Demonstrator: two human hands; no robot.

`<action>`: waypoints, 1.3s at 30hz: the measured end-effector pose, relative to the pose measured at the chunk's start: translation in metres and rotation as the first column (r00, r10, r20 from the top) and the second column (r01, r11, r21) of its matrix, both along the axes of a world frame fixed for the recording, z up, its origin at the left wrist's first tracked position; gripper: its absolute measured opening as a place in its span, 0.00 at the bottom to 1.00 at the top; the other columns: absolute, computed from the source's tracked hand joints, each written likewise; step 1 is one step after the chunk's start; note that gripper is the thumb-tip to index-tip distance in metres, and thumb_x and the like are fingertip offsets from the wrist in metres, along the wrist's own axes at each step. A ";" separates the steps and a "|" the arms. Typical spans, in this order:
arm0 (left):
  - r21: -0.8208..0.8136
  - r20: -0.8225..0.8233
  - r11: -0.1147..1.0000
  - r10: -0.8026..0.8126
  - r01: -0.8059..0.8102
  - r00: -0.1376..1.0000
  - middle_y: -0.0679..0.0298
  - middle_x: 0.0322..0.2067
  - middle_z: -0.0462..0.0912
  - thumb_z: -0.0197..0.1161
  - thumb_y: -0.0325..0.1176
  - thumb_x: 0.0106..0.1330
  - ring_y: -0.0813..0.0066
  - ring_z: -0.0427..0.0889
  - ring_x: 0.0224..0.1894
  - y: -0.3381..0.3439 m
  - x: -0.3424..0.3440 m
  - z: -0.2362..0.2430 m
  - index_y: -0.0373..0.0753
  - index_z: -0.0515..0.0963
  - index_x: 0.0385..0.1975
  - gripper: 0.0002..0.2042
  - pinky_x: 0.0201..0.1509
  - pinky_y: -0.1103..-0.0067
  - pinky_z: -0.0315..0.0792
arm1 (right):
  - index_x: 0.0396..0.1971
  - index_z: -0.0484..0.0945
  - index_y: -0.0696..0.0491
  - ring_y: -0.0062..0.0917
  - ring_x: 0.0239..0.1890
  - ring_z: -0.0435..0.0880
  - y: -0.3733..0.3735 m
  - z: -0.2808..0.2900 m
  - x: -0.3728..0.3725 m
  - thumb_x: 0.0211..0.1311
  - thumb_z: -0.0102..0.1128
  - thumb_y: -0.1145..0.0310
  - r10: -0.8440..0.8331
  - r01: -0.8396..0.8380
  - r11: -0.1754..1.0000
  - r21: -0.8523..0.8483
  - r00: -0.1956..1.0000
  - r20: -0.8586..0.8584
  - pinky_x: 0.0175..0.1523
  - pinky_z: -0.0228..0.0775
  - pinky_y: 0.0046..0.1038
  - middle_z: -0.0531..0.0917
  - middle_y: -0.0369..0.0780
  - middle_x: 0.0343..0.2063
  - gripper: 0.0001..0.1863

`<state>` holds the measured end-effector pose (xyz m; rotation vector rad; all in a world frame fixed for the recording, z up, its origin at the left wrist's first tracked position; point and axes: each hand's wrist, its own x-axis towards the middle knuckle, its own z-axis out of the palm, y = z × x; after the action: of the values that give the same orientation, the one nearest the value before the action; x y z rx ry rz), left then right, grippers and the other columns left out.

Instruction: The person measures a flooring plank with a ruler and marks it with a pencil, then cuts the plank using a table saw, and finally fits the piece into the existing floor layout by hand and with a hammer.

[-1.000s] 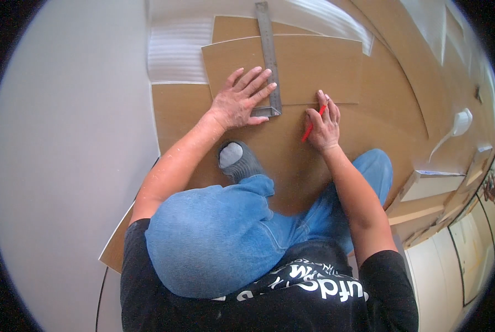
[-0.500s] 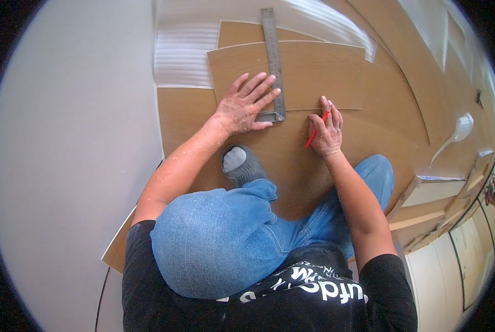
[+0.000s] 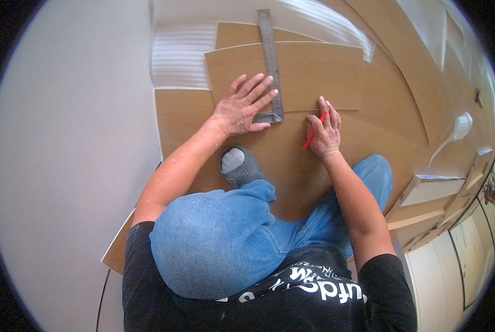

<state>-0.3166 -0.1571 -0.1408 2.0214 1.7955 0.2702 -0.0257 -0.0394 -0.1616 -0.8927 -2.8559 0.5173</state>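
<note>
My left hand [image 3: 239, 110] lies with fingers spread on a rectangular brown board [image 3: 319, 72], its fingertips on the long blade of a metal try square [image 3: 268, 50], whose short stock is partly under the hand. My right hand [image 3: 325, 135] grips a red pencil [image 3: 308, 142] just right of the square, fingertips at the board's lower edge. That board lies on another brown board piece [image 3: 239, 34] and a larger brown sheet [image 3: 391, 127]. My socked foot [image 3: 239, 166] rests on the sheet below my hands, between my bent knees.
White foam sheeting [image 3: 181, 61] lies under the upper boards. A pale grey surface [image 3: 65, 155] fills the left. At the right are a long curved board edge [image 3: 410, 83], a white object with a trailing strip [image 3: 457, 127], and panels with pale faces [image 3: 430, 191].
The whole view has shifted slightly downward in the picture since a second ago. Both hands, the square and the pencil keep about the same places on the boards.
</note>
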 end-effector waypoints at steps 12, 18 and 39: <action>0.022 -0.011 1.000 -0.004 0.004 1.000 0.63 0.74 0.53 0.64 0.65 0.53 0.63 0.47 0.77 0.001 0.001 0.000 0.51 0.63 0.70 0.44 0.79 0.61 0.32 | 0.43 0.74 0.40 0.43 0.69 0.63 0.000 0.001 0.000 0.53 0.64 0.68 -0.005 0.005 1.000 -0.002 1.000 -0.011 0.70 0.54 0.45 0.62 0.45 0.70 0.16; 0.023 -0.007 1.000 -0.001 0.001 1.000 0.62 0.74 0.53 0.65 0.65 0.52 0.63 0.47 0.77 0.000 0.000 0.000 0.51 0.63 0.70 0.45 0.78 0.61 0.33 | 0.39 0.75 0.44 0.45 0.66 0.66 0.000 0.005 -0.005 0.53 0.66 0.71 -0.001 0.001 1.000 0.009 1.000 -0.029 0.68 0.59 0.44 0.67 0.46 0.67 0.13; 0.034 0.001 0.999 0.002 -0.002 1.000 0.63 0.74 0.54 0.66 0.63 0.49 0.64 0.48 0.76 0.000 0.000 -0.002 0.51 0.65 0.68 0.45 0.79 0.61 0.32 | 0.43 0.76 0.39 0.42 0.69 0.62 0.001 -0.002 0.000 0.55 0.63 0.66 -0.003 0.003 1.000 -0.007 1.000 -0.013 0.70 0.54 0.43 0.62 0.44 0.70 0.15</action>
<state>-0.3171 -0.1569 -0.1429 2.0424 1.8037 0.3049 -0.0254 -0.0384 -0.1636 -0.8908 -2.8430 0.5309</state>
